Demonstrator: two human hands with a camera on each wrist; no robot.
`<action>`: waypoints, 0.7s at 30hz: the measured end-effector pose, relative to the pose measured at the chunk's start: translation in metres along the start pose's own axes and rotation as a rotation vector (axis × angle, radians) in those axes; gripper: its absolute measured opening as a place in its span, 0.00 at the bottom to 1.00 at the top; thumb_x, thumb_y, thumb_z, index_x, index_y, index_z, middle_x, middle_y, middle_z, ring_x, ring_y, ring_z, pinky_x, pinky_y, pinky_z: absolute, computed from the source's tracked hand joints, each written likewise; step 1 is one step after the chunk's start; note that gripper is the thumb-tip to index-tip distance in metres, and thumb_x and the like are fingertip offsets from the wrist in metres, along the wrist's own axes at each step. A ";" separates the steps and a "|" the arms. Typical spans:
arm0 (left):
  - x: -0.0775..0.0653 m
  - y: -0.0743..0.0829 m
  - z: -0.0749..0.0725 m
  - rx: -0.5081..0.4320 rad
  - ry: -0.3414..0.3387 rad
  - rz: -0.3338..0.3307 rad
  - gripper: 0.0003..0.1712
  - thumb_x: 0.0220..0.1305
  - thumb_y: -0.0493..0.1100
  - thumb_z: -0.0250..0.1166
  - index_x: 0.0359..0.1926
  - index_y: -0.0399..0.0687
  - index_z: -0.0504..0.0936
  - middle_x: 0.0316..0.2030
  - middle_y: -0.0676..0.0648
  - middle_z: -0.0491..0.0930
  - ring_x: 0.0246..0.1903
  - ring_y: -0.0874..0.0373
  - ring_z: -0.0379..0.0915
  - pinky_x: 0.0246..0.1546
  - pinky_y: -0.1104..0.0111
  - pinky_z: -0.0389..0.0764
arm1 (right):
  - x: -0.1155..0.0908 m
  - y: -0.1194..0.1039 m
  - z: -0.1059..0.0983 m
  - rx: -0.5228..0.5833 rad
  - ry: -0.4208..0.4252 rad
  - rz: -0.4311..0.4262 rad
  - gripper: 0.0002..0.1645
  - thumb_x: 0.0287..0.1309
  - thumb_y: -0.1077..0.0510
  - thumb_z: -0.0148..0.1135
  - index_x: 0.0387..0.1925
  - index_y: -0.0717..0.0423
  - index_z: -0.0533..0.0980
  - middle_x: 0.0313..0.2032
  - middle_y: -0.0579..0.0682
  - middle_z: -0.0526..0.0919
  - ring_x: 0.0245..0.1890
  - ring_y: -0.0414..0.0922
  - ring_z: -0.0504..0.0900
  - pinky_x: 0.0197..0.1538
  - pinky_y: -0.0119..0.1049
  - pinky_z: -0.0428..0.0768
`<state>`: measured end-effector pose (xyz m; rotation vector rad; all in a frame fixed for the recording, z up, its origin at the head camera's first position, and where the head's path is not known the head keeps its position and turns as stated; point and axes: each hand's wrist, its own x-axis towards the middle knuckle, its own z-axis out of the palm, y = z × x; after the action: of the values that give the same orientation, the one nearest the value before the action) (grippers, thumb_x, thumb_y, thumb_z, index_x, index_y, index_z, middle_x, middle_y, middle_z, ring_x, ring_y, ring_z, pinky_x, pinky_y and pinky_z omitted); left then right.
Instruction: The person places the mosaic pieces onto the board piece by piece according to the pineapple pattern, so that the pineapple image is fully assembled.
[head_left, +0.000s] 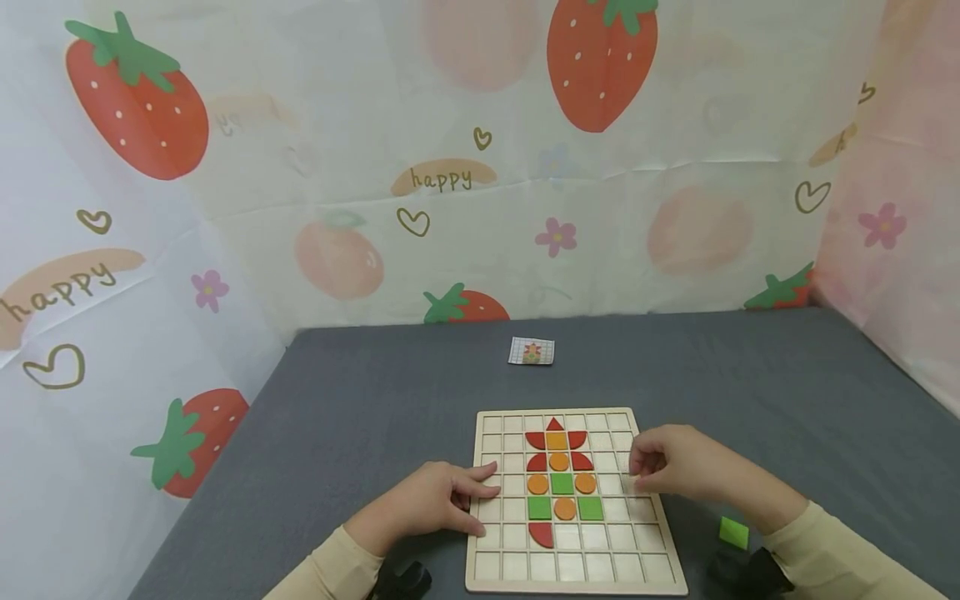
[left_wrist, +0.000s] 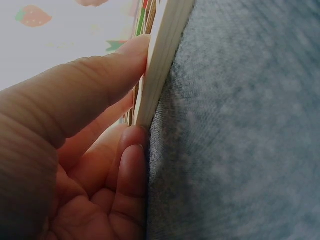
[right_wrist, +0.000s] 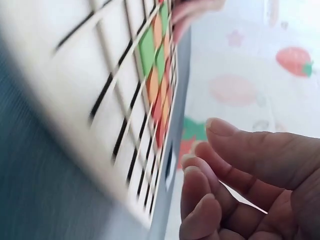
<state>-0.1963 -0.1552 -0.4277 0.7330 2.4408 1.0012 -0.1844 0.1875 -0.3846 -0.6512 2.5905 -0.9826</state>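
A pale wooden grid board [head_left: 510,569] lies on the grey cloth. On it red, orange and green flat pieces form a figure: a red triangle [head_left: 553,425] at the top, an orange square [head_left: 556,440], several orange discs, green squares and red quarter-round pieces. The lowest piece is a red quarter-round [head_left: 542,533]. My left hand [head_left: 435,502] rests at the board's left edge, thumb and fingers touching its rim. Over the right edge is my right hand [head_left: 678,458], its fingers loosely bent; the right wrist view shows nothing between thumb and fingertips.
A small card [head_left: 532,352] printed with a similar figure lies behind the board. A green block [head_left: 733,533] is beside my right forearm. Dark straps or devices sit by both wrists. Printed fabric walls [head_left: 322,167] stand at the back and sides.
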 end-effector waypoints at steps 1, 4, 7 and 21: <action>0.000 0.000 0.000 0.000 0.000 -0.001 0.30 0.41 0.47 0.74 0.51 0.55 0.80 0.59 0.56 0.69 0.35 0.68 0.72 0.27 0.75 0.67 | -0.004 0.005 -0.004 0.003 -0.004 0.010 0.05 0.48 0.60 0.67 0.25 0.52 0.76 0.22 0.43 0.75 0.24 0.40 0.71 0.27 0.34 0.71; 0.000 0.000 0.000 0.002 -0.004 -0.003 0.30 0.41 0.47 0.74 0.51 0.55 0.80 0.60 0.56 0.68 0.29 0.67 0.70 0.26 0.76 0.67 | -0.018 0.022 -0.014 0.011 -0.021 0.025 0.06 0.48 0.58 0.67 0.27 0.53 0.77 0.23 0.43 0.75 0.24 0.38 0.72 0.27 0.33 0.71; 0.000 -0.001 -0.001 0.003 -0.006 0.000 0.30 0.41 0.47 0.74 0.51 0.56 0.80 0.59 0.56 0.69 0.30 0.68 0.70 0.27 0.76 0.67 | -0.030 0.039 -0.021 0.012 -0.035 0.029 0.09 0.46 0.56 0.69 0.27 0.53 0.76 0.22 0.43 0.75 0.22 0.36 0.71 0.26 0.33 0.71; 0.000 -0.001 0.000 0.011 -0.007 0.005 0.30 0.42 0.48 0.74 0.51 0.56 0.80 0.59 0.56 0.69 0.32 0.69 0.70 0.27 0.76 0.67 | -0.062 0.076 -0.018 -0.040 -0.082 0.031 0.17 0.36 0.53 0.73 0.23 0.51 0.72 0.16 0.39 0.68 0.17 0.33 0.65 0.21 0.30 0.64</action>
<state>-0.1969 -0.1560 -0.4283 0.7454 2.4416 0.9862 -0.1622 0.2798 -0.4167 -0.6456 2.5463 -0.8778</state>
